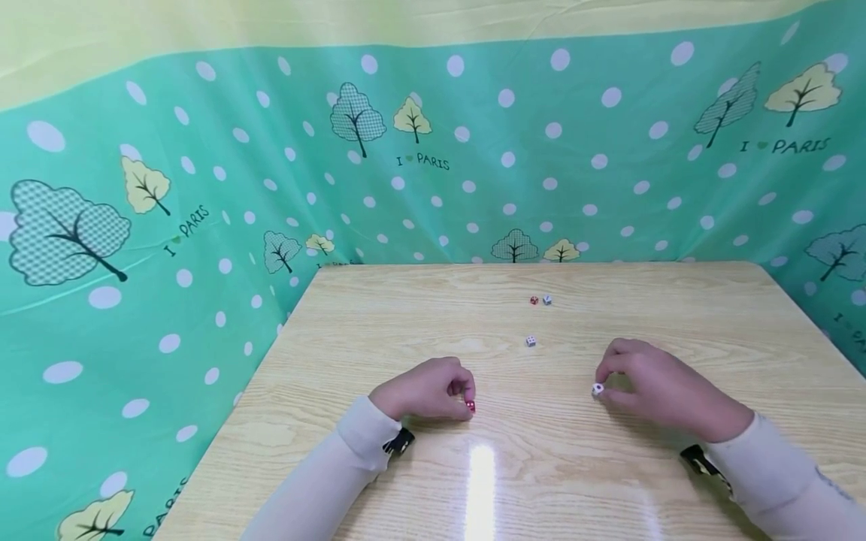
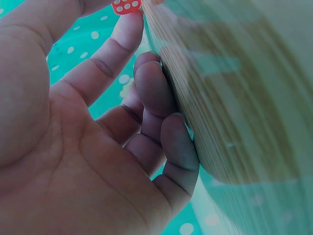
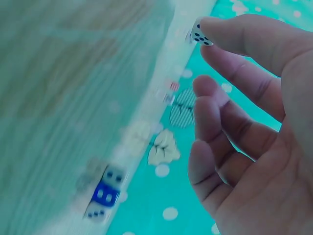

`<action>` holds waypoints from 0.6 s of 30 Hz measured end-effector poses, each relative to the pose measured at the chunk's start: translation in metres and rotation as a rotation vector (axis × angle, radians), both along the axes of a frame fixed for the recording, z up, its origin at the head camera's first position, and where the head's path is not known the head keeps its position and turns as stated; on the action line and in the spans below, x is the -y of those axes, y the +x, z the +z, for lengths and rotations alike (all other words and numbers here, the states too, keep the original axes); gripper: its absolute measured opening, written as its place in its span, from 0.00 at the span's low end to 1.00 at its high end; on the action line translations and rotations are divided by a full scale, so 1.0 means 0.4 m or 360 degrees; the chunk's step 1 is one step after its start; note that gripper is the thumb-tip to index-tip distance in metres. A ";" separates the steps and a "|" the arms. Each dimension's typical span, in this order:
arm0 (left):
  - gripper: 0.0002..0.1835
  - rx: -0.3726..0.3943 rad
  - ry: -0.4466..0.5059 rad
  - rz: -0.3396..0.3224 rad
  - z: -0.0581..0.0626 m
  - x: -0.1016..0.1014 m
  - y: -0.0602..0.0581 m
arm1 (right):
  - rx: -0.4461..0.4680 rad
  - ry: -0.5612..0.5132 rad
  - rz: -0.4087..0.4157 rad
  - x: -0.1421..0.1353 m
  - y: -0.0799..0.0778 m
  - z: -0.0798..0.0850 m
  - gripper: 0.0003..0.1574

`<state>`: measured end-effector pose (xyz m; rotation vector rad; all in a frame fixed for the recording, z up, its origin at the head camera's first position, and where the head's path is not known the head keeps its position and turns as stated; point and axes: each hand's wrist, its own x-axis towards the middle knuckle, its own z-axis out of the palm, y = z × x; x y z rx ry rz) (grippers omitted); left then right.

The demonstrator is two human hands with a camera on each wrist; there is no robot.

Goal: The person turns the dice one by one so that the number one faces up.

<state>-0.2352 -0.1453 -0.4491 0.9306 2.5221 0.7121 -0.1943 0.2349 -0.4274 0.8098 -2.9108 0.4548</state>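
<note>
My left hand pinches a small red die with white pips between thumb and index finger, right at the wooden table. In the left wrist view this red die shows at the top edge, and the other fingers curl loosely against the tabletop. To the right, my right hand pinches a white die between thumb and index fingertip. The right wrist view shows dark pips on that white die, with the remaining fingers bent and holding nothing. Between and beyond the hands lies another white die.
Farther back on the table sit a red die and a whitish die, side by side. A blue die between whitish ones shows blurred in the right wrist view. Green dotted curtain borders the table's back and sides.
</note>
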 end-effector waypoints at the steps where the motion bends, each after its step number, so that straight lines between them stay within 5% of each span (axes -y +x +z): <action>1: 0.07 -0.0002 -0.0003 0.0000 0.000 0.000 0.000 | -0.0018 0.0004 -0.0008 -0.007 -0.004 0.001 0.11; 8: 0.08 -0.0004 -0.0018 0.0008 -0.003 -0.001 -0.001 | -0.0122 0.0017 -0.0144 -0.069 -0.041 -0.015 0.10; 18: 0.09 0.0013 0.0000 0.0008 -0.002 -0.002 -0.001 | -0.0028 0.0049 -0.0284 -0.109 -0.061 -0.026 0.06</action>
